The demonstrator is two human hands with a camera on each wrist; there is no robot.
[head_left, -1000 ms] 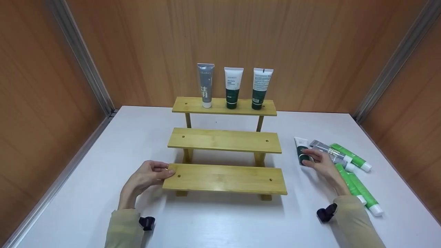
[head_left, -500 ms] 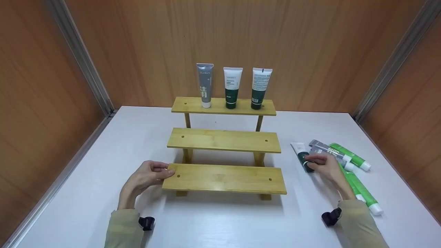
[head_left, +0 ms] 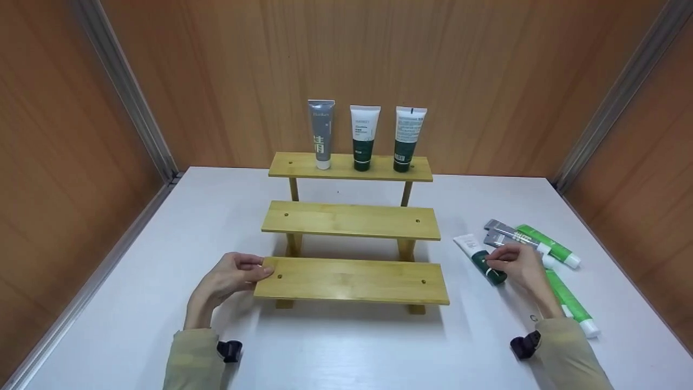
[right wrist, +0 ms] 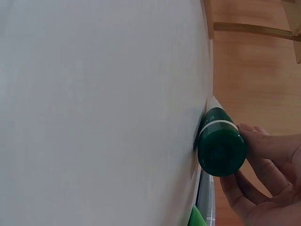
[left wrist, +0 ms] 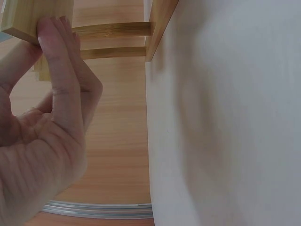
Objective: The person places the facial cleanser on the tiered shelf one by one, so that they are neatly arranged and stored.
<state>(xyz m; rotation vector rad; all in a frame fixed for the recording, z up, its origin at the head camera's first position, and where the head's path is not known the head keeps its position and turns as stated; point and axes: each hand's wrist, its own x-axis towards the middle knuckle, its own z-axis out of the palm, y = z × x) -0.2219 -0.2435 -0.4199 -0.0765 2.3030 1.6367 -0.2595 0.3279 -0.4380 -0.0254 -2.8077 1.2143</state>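
Observation:
In the head view my left hand [head_left: 227, 277] grips the left end of the lowest board of a three-step wooden display stand [head_left: 352, 280], thumb on top and fingers beneath. The left wrist view shows these fingers [left wrist: 61, 70] at the board's corner. To the stand's right, my right hand [head_left: 524, 271] pinches a white and dark green squeeze tube [head_left: 468, 245] near its green cap. The tube lies slanted on the table, cap toward me. In the right wrist view the green cap [right wrist: 222, 153] faces the camera, with thumb and fingertips against its side.
On the top board stand a grey tube [head_left: 321, 127] and two white-and-green tubes [head_left: 363, 130]. Beyond my right hand lie grey tubes [head_left: 509, 232] and bright green tubes [head_left: 568, 298], partly covered by the hand. Wooden panels [head_left: 346, 65] enclose the white table [head_left: 346, 346].
The white and dark green tube has turned, its cap end swinging toward me and to the right with my right hand. My left hand stays on the board.

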